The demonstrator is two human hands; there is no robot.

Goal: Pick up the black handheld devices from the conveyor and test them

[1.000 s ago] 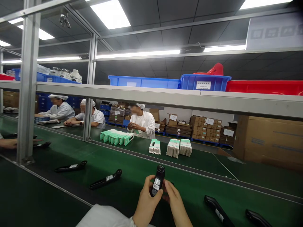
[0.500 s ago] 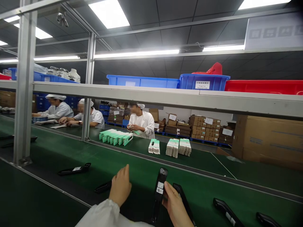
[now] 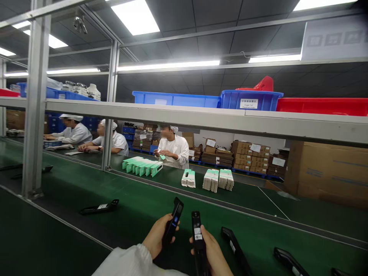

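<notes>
My left hand (image 3: 159,234) is closed round a slim black handheld device (image 3: 174,222) with an angled head and a small lit blue-white display. In my right hand (image 3: 212,249) is a similar black device (image 3: 198,242), held upright with two white labels towards me. The two devices are side by side above the green belt (image 3: 138,203), a small gap apart. Just right of my right hand lies another black device (image 3: 235,247) on the belt, and a labelled one (image 3: 290,262) is further right. One more device (image 3: 100,207) rests to the left.
Beyond the belt stand green-and-white card boxes (image 3: 142,166) and stacks of flat cartons (image 3: 210,180). A metal post (image 3: 36,115) rises at left; a shelf (image 3: 201,117) with blue bins (image 3: 175,99) crosses above. Several co-workers in white, including one person (image 3: 174,149), sit opposite.
My left hand, earlier beside a device on the belt, now holds one raised near the other. My right hand keeps its device. The devices on the belt appear further right.
</notes>
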